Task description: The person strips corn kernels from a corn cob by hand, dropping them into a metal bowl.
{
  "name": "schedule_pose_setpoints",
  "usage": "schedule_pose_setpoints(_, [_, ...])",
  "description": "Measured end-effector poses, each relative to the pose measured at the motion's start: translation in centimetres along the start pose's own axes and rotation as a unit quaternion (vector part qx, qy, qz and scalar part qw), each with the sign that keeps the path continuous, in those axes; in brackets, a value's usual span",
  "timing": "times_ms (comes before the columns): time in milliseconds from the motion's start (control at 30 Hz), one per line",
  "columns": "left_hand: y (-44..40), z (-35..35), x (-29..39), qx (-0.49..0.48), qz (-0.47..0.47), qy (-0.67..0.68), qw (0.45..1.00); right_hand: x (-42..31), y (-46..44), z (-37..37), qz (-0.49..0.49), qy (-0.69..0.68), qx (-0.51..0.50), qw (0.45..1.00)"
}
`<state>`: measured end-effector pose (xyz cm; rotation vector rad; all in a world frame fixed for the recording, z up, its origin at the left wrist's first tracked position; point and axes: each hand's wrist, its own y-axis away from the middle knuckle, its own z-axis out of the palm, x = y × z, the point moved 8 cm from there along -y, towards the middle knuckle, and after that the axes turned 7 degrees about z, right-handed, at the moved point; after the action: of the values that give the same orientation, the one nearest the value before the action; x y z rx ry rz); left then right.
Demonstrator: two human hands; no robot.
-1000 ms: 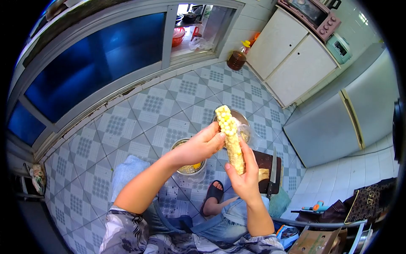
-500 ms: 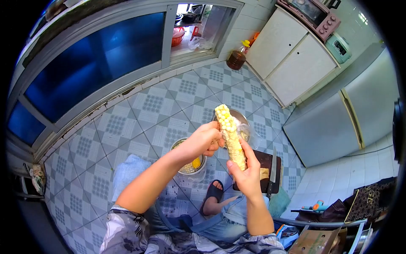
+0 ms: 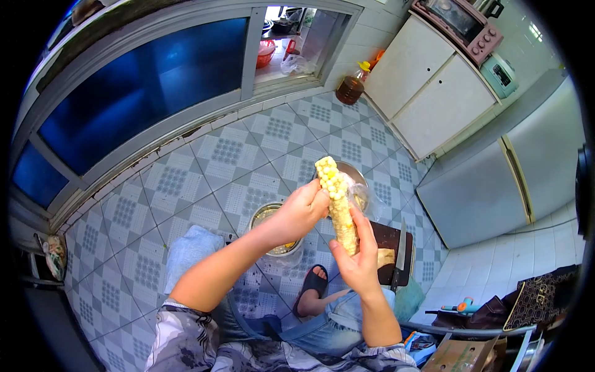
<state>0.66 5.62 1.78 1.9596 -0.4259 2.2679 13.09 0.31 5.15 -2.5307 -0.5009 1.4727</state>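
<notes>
A pale yellow corn cob is held up in front of me, tilted. Kernels cover its upper end, while the lower part is mostly stripped. My right hand grips the stripped lower end, thumb on one side and fingers along the other. My left hand is curled closed against the cob's left side, at the kernels; its fingertips are partly hidden. Below the left hand a metal bowl with corn pieces stands on the floor, partly covered by my wrist. Behind the cob is a second metal bowl with a clear plastic bag.
On the floor at right lies a dark cutting board with a knife and a tan block. My sandalled foot is between bowl and board. A light-blue cloth is at left, an oil jug by the cabinet.
My left hand has shifted slightly against the cob, its fingers now turned more inward. The cob sits a little lower in view, and the right hand keeps its hold.
</notes>
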Motion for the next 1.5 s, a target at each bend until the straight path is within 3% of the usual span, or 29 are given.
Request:
schedule_pose_setpoints(100, [-0.6, -0.4, -1.1, 0.050, 0.054, -0.079, 0.994, 0.2, 0.2, 0.4, 0.025, 0.011, 0.003, 1.000])
schedule_pose_setpoints(233, [-0.7, -0.6, -0.3, 0.090, 0.081, -0.078, 0.990, 1.0, 0.3, 0.7, 0.049, -0.039, -0.015, 0.998])
schedule_pose_setpoints(300, [-0.5, 0.4, -1.2, 0.000, -0.063, 0.115, 0.991, 1.4, 0.2, 0.5, 0.067, -0.048, -0.018, 0.996])
schedule_pose_setpoints(400, [-0.4, 0.3, -1.5, -0.019, -0.120, 0.205, 0.971, 2.2, 0.2, 0.3, 0.096, -0.099, -0.019, 0.990])
schedule_pose_setpoints(1033, [-0.3, 0.2, -0.1, -0.027, -0.046, 0.167, 0.985, -0.5, 0.3, 0.2, -0.002, 0.048, 0.003, 0.999])
schedule_pose_setpoints(1133, [-1.1, 0.2, -1.3, 0.015, -0.012, 0.118, 0.993, -0.8, 0.3, 0.4, -0.011, 0.100, 0.015, 0.995])
schedule_pose_setpoints(1167, [-1.9, -0.7, -2.2, 0.079, 0.103, 0.002, 0.992, -1.0, 0.3, 0.5, -0.019, 0.094, 0.012, 0.995])
schedule_pose_setpoints(1233, [-1.3, -1.4, 0.8, 0.142, 0.215, -0.114, 0.960, -1.0, 0.3, 0.5, -0.027, 0.088, 0.008, 0.996])
schedule_pose_setpoints(1267, [-1.4, -1.0, -0.9, 0.079, 0.075, 0.038, 0.993, -0.6, 0.1, 0.4, -0.024, 0.079, 0.009, 0.997])
schedule_pose_setpoints(1300, [-0.9, 0.2, -1.7, 0.013, -0.069, 0.188, 0.980, -0.4, 0.0, 0.3, -0.020, 0.070, 0.010, 0.997])
schedule_pose_setpoints(1333, [-0.9, -0.2, -1.3, 0.012, -0.069, 0.187, 0.980, -0.5, 0.0, 0.2, -0.020, 0.070, 0.011, 0.997])
schedule_pose_setpoints(1400, [-0.7, 0.1, -1.0, -0.025, -0.096, 0.256, 0.962, 0.9, -0.1, 0.0, 0.087, -0.060, -0.001, 0.994])
schedule_pose_setpoints(1500, [-0.7, -0.3, -1.6, -0.024, -0.101, 0.269, 0.958, 2.1, 0.2, 0.0, 0.125, -0.113, -0.026, 0.985])
